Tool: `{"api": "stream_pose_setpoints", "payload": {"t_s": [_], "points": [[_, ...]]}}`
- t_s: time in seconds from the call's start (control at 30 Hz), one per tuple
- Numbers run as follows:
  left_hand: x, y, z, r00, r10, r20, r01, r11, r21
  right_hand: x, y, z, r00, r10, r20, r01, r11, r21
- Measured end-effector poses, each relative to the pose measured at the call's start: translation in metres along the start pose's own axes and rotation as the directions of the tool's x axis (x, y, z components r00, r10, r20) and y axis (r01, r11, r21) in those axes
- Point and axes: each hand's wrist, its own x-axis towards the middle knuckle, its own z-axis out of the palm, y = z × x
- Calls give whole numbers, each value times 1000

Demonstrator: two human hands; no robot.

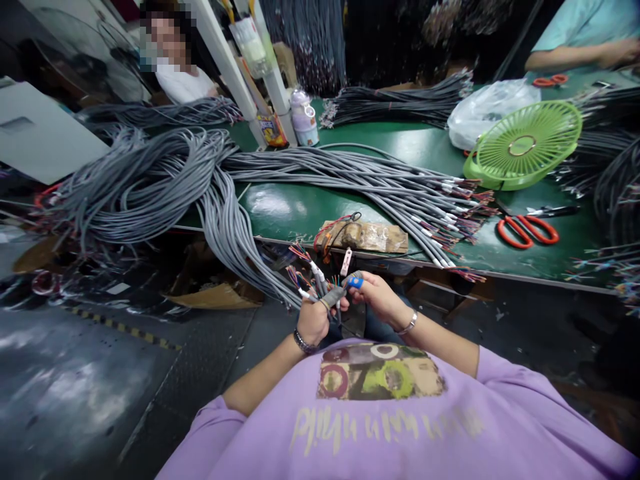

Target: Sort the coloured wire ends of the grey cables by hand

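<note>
My left hand [314, 321] is closed around the stripped ends of several grey cables [277, 279], just in front of the table edge. A grey covering wraps its thumb or finger. White wrapped collars and thin coloured wires [300, 253] stick out above that hand. My right hand [381, 295], with blue tape on a finger, meets the left at the fingertips in a pinch. What lies between its fingers is too small to make out. Just beyond the hands, a wooden block [383, 237] with red and black leads rests at the table edge.
Grey cables [320, 167] lie across the green table [280, 203], coiled at left. Red-handled scissors [527, 230], a green fan [525, 147] and a plastic bag [493, 110] are at right. A bottle [304, 119] stands at a post. Two other people sit across the table.
</note>
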Motion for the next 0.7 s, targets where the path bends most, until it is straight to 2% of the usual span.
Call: {"api": "stream_pose_setpoints", "payload": {"t_s": [0.27, 0.4, 0.57, 0.7], "points": [[1, -5, -1, 999, -19, 28, 19, 1000, 7, 4, -7, 3, 992, 62, 108, -53, 995, -85], [1, -6, -2, 998, -41, 40, 41, 999, -1, 4, -6, 2, 996, 45, 76, -37, 994, -100], [1, -7, -1, 1000, -20, 3, 20, 1000, 0, 2, -1, 5, 997, -5, 83, 11, 997, -70], [0, -6, -1, 1000, -7, -16, 7, 1000, -15, 0, 3, 7, 1000, -23, 19, 24, 999, -34]]}}
